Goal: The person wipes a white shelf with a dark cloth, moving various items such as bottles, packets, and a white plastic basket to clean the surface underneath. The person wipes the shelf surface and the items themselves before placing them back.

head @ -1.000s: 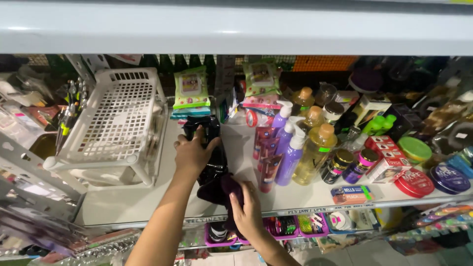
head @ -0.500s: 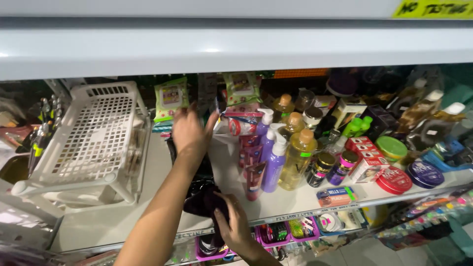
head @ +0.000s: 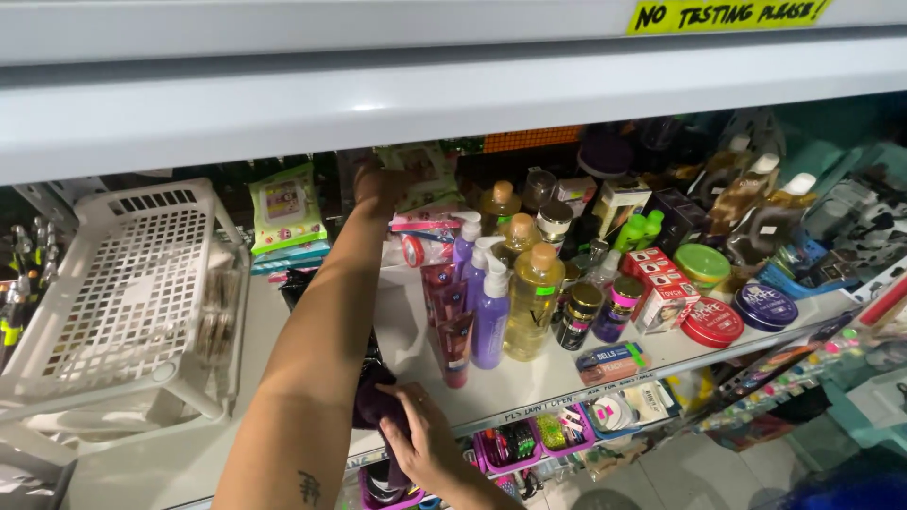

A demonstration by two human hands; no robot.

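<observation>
A person's two bare hands work at a crowded white shop shelf (head: 529, 382), seen from above.

The left hand (head: 380, 189) reaches to the back of the shelf, upper centre of the frame, its forearm running up from the bottom left. Its fingers rest on a green wipes packet (head: 425, 179) standing at the back; whether the grip has closed on the packet cannot be told, as the fingers are partly hidden under the shelf above.

The right hand (head: 423, 442) sits at the lower centre of the frame, at the shelf's front edge. Its grip is closed around a dark purple cloth (head: 370, 404), bunched against the shelf surface. Just behind the cloth lies a shiny black packet (head: 374, 351), mostly hidden by the left forearm.

At the left of the frame a white plastic lattice basket (head: 113, 283) stands tilted on the shelf. A second green wipes packet (head: 283, 203) stands just right of it, at the back.

Right of the hands, in the centre, stand a purple pump bottle (head: 489, 321), a clear yellow bottle with a tan cap (head: 534, 307) and a dark red tube (head: 455, 348), close together. Further right are small dark jars, a red box (head: 666, 302), a red round tin (head: 711, 322) and a dark blue round tin (head: 765, 306).

A purple tray (head: 515, 444) of small items hangs below the shelf edge.
</observation>
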